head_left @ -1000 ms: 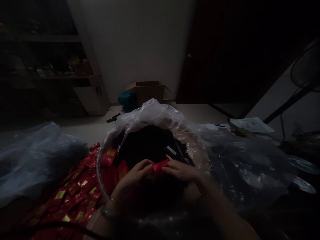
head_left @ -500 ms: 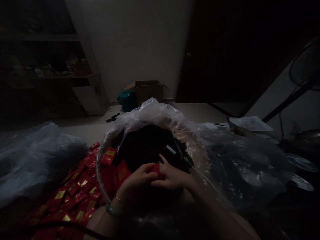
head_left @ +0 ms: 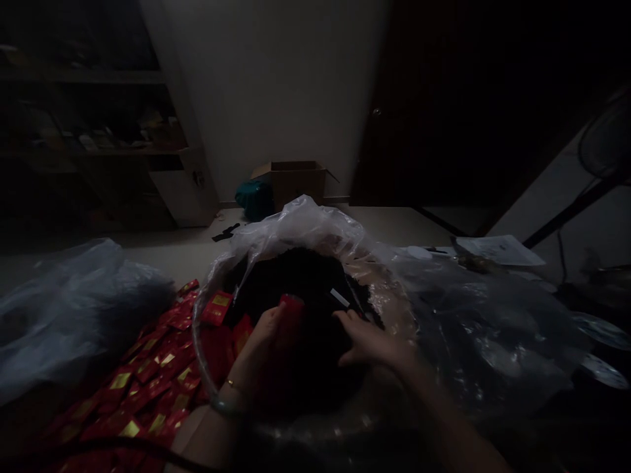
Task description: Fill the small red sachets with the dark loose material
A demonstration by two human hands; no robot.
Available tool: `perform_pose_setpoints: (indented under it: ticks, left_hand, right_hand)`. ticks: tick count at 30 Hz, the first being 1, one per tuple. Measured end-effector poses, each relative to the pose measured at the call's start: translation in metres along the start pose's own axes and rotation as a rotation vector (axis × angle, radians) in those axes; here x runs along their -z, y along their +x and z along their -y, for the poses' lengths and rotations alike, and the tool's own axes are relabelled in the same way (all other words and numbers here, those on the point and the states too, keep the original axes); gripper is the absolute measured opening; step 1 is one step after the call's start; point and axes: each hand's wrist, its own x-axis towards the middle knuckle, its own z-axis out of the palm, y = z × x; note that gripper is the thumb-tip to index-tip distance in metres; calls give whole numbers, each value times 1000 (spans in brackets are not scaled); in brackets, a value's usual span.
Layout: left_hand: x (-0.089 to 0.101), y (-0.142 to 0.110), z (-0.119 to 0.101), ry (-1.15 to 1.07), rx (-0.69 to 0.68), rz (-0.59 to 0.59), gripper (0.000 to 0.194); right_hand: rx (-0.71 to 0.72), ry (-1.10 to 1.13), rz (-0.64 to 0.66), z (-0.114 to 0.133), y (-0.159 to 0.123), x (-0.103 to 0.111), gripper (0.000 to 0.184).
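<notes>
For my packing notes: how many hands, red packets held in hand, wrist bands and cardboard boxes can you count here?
Hands: 2 (left hand, right hand)
Red packets held: 1 (red packet, in the left hand)
Wrist bands: 2 (gold bracelet, pale green bangle)
Cardboard boxes: 1 (cardboard box)
Total: 6

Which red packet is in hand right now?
The small red packet upright in the left hand; the others lie loose along the clear plastic bag's left side.
</notes>
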Motion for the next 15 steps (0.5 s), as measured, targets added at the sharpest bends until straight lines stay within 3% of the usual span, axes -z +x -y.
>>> perform_pose_setpoints:
  ticks: [2, 4, 9, 15]
  left_hand:
    - [3, 1, -1, -97, -9, -52, 52]
    - [5, 2, -1, -172, -24, -105, 50]
    - [10, 5, -2, -228, -38, -115, 48]
    - [13, 7, -3, -253, -45, -113, 50]
  right_hand:
    - [-90, -176, 46, 8, 2, -24, 129]
    - [-74, -288, 15, 19, 4, -45, 135]
    - [-12, -272, -93, 40, 6, -62, 103]
    - [250, -217, -70, 53, 4, -59, 87]
